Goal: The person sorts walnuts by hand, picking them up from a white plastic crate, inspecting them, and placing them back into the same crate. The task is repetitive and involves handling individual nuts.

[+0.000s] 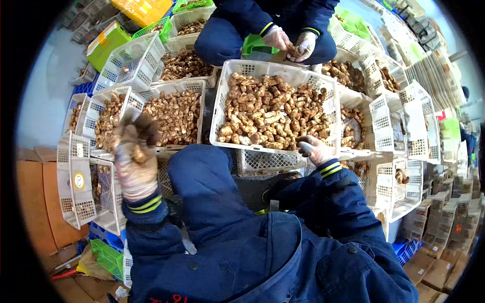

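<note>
A white plastic crate (276,67) heaped with brown-and-cream mushrooms, matsutake by their look, stands before my knees. My right hand (316,150), in a stained knit glove, reaches over its near right rim. Those fingertips touch the mushrooms (274,117); whether they grip one cannot be made out. To the left, my left hand (136,163) is raised over the side crates and blurred by motion. A single mushroom (138,154) shows against its palm, within the curled, dark-stained fingers. Beneath and beyond that hand is a crate of smaller mushrooms (172,117).
Opposite me sits a co-worker, whose gloved hands (291,45) hold a mushroom. Mushroom crates flank both sides, among them a tall-sided left one (110,100) and several on the right (382,123). Cardboard boxes (57,204) stand left; stacked crates (435,75) rise at right.
</note>
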Action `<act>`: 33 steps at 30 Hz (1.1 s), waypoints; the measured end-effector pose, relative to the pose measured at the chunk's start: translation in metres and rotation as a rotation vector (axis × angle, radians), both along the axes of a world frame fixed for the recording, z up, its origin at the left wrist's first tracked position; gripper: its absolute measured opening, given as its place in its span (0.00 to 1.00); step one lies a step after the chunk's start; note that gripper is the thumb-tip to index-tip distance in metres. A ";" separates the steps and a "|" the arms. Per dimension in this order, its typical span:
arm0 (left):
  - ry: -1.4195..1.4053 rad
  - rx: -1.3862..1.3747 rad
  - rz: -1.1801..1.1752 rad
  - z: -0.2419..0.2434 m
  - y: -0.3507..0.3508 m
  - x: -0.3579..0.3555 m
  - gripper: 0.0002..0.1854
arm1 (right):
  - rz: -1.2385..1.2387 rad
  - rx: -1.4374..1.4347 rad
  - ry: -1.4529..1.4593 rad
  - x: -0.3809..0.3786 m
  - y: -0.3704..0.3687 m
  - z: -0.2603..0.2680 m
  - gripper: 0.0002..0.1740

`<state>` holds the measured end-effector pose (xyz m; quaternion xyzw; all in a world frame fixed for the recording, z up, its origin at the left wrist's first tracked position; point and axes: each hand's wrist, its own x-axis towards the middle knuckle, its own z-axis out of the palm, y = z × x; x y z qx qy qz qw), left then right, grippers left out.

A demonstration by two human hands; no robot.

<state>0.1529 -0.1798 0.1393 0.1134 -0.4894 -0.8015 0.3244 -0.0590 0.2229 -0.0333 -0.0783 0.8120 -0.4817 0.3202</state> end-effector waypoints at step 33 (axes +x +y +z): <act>-0.404 0.462 -0.975 -0.082 0.167 -0.115 0.10 | 0.468 0.698 0.776 -0.090 -0.126 0.001 0.19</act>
